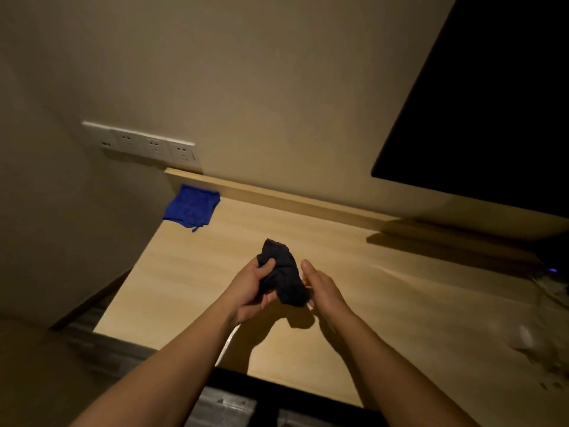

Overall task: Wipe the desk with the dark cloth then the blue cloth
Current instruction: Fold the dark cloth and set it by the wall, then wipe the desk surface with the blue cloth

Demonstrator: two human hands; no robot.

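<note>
A bunched dark cloth (pixel 282 272) is held above the middle of the light wooden desk (pixel 191 291). My left hand (pixel 251 288) grips its left side, thumb pressed into the fabric. My right hand (pixel 320 286) is against its right side, fingers extended along the cloth, with the fingertips partly hidden behind it. A blue cloth (pixel 191 205) lies flat at the desk's far left corner, against the wall and well away from both hands.
A row of white wall sockets (pixel 144 144) sits above the blue cloth. A dark screen (pixel 480 100) hangs at the upper right. Cables and a small blue light (pixel 552 270) lie at the desk's right edge. The desk's front edge runs below my forearms.
</note>
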